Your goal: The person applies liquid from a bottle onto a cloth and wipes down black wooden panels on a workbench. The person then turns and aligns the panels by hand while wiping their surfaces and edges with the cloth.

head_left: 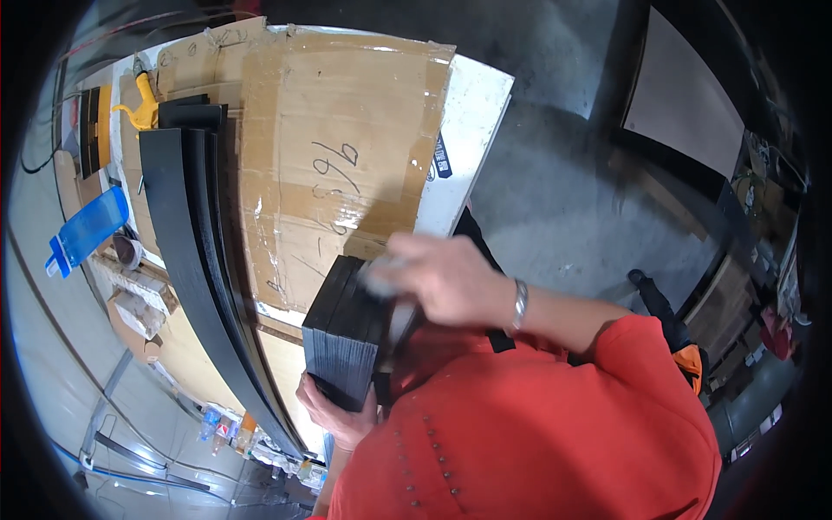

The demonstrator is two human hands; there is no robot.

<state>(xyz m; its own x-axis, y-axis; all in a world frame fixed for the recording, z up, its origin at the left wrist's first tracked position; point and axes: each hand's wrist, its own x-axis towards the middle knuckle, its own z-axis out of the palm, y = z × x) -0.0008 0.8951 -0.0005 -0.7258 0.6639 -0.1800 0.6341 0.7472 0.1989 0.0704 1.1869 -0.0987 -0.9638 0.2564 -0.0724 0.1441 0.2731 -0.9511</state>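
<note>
A thick stack of black strips [342,342], pressed together into a block with fine layered edges, stands close to my body at the table's near side. My left hand [340,418] grips its lower end, the fingers wrapped round the side. My right hand [446,277], a silver bracelet at its wrist, is curled at the upper right edge of the stack. Motion blurs its fingers. A greyish patch shows at the fingertips, too smeared to name. Left of the stack lies a pile of long black strips [195,225], running along the table.
Flattened cardboard [347,113] with brown tape covers a white board [481,95]. Beyond the long strips are a yellow-handled tool [143,108], a blue plastic bottle [91,227] and a roll of tape [128,251]. Several bottles [225,429] stand lower left. A large panel [685,95] is far right.
</note>
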